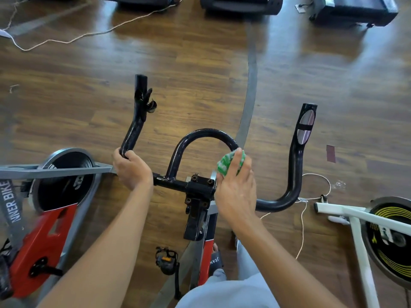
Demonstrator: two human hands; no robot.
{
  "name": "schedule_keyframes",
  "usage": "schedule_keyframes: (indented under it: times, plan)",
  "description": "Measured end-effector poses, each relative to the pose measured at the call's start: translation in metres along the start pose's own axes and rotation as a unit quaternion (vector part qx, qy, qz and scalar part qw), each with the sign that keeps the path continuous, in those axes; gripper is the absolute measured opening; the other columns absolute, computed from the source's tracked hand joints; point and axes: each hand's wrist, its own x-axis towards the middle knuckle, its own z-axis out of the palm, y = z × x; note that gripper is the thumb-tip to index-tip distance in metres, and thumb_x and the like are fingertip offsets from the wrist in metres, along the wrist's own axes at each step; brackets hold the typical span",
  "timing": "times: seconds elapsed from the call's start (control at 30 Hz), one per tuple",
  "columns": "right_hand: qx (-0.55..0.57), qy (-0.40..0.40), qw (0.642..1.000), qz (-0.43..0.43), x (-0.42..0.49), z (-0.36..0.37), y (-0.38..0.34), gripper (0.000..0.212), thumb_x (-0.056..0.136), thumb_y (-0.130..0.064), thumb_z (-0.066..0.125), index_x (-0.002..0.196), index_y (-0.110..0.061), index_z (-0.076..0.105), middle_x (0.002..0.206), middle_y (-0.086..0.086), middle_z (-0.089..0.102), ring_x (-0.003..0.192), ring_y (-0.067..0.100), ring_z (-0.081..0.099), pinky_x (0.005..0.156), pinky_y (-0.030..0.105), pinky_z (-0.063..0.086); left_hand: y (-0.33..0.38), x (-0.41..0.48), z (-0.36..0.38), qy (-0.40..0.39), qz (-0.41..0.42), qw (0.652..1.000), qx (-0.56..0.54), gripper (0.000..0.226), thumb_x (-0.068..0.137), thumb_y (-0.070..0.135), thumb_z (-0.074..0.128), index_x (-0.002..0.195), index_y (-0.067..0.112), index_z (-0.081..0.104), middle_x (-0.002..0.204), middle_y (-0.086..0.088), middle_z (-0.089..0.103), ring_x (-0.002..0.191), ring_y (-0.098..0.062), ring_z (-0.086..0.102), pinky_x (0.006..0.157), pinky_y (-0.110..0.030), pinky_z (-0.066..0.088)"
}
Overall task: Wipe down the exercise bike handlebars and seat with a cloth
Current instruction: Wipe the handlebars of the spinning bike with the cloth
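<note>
The black handlebars (293, 174) of an exercise bike fill the middle of the head view, with a left horn, a right horn and a central loop (204, 133). My left hand (131, 170) is closed around the lower bend of the left horn. My right hand (236, 187) presses a green and white cloth (226, 164) against the right foot of the central loop, just above the clamp (199, 187). The seat is out of sight.
A red and grey bike with a flywheel (64, 178) stands close on the left. A white bike with a yellow-striped wheel (391, 236) stands on the right. Cords (302, 230) trail over the wooden floor. Treadmill bases (240, 5) line the far edge. A pedal (166, 261) hangs below.
</note>
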Motion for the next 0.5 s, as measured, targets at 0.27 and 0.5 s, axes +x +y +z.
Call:
schedule_keyframes:
  times: [0.27, 0.5]
  plan:
    - [-0.084, -0.015, 0.984, -0.156, 0.106, 0.015, -0.034, 0.062, 0.101, -0.063, 0.023, 0.145, -0.020, 0.032, 0.138, 0.003, 0.040, 0.129, 0.029, 0.037, 0.117, 0.048, 0.014, 0.003, -0.003, -0.002, -0.008, -0.007, 1.000, -0.013, 0.037, 0.103, 0.023, 0.034, 0.134, 0.014, 0.052, 0.127, -0.008, 0.058, 0.101, -0.019, 0.054, 0.078, -0.030, 0.036]
    - [-0.088, -0.152, 0.823, -0.540, 0.085, 0.024, -0.056, 0.058, 0.104, -0.057, 0.021, 0.143, -0.023, 0.046, 0.142, 0.002, 0.050, 0.144, 0.024, 0.030, 0.124, 0.044, 0.003, 0.001, 0.003, -0.002, -0.007, -0.009, 1.000, -0.009, 0.038, 0.101, 0.022, 0.037, 0.135, 0.014, 0.052, 0.130, -0.009, 0.059, 0.114, -0.027, 0.057, 0.079, -0.028, 0.033]
